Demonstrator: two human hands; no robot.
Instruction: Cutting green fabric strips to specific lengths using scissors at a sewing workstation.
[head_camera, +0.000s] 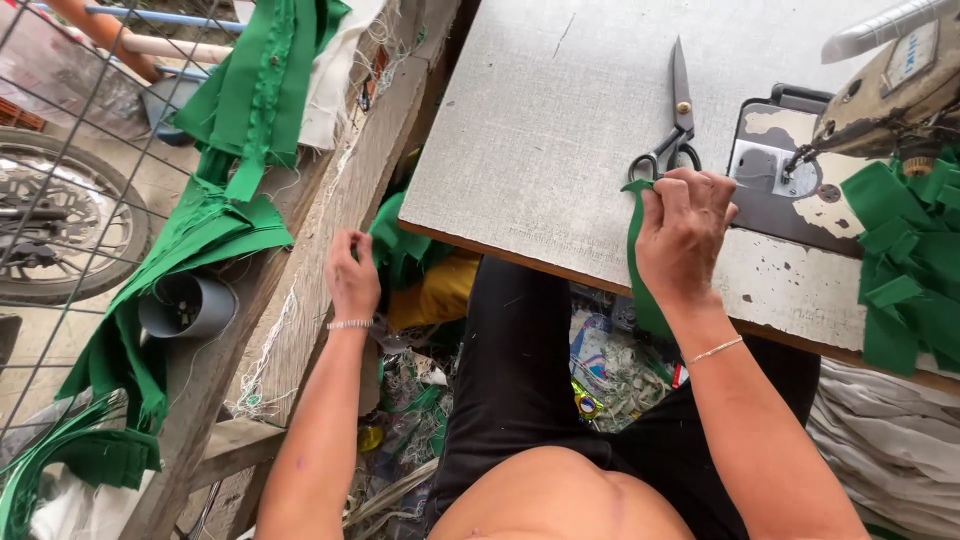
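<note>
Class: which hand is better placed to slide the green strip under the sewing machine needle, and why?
Probably the right hand: it already pinches the green strip on the table, close to the needle. The left hand is off the table, at green cloth.

A narrow green fabric strip hangs limp over the bench edge, its top end pinned flat beside the scissors.
</note>
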